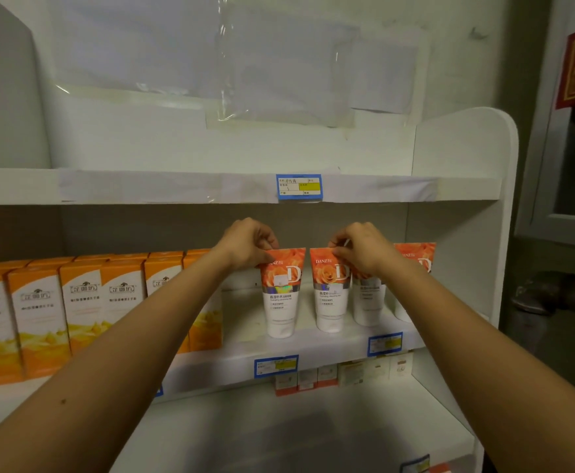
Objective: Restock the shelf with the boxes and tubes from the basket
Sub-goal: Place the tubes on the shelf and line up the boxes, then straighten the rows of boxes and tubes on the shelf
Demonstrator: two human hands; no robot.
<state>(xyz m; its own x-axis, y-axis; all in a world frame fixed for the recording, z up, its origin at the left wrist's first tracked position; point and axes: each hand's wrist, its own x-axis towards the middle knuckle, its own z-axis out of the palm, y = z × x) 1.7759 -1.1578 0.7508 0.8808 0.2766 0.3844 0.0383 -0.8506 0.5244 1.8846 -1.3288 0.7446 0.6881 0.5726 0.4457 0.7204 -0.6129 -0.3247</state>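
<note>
Closest to me, on the front lip of the middle shelf (241, 319), sits a blue price label (276, 366), and I place everything from it. Directly behind the label one orange-and-white tube (281, 302) stands cap down on the board. My left hand (250, 247) pinches its flat top seam with curled fingers. Just right of the label stands a second tube (331, 295), its seam pinched the same way by my right hand (361, 249). Farther right, two more tubes (368, 302) stand partly hidden by my forearm. Left of the label runs a row of orange boxes (85, 302). No basket shows. I judge this step as squaring up the pair: hold lightly, turn each print to the front, seat the caps flat, and release one at a time so neither tube topples.
</note>
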